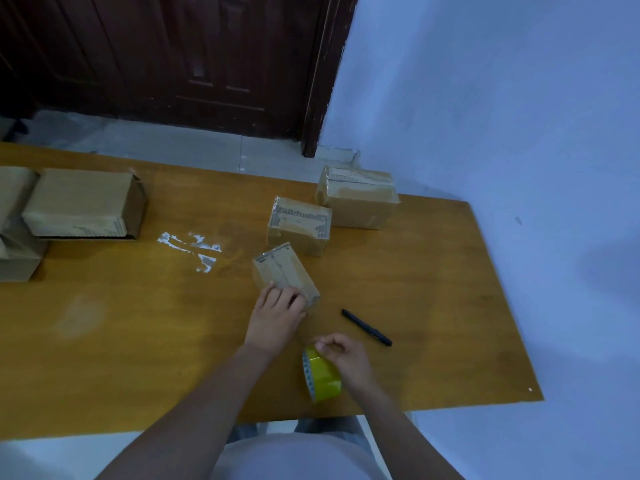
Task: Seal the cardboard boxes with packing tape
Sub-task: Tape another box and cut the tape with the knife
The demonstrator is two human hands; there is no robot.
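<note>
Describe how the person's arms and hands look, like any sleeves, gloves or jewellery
Both forearms are bare right up to the bottom edge of the picture, with no sleeves showing. The left hand and right hand are bare too: no gloves, and no watch, ring or bracelet can be made out in this dim, slightly blurred view.

At the left edge of the frame you lose part of a cardboard box (15, 237), and your left hand (277, 311) hides the small box's (282, 271) near corner.

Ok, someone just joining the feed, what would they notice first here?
Probably the bright yellow tape roll near the table's front edge, held in the right hand. Next, the left hand pressing on the small box at the middle, then the black pen lying to its right.
</note>
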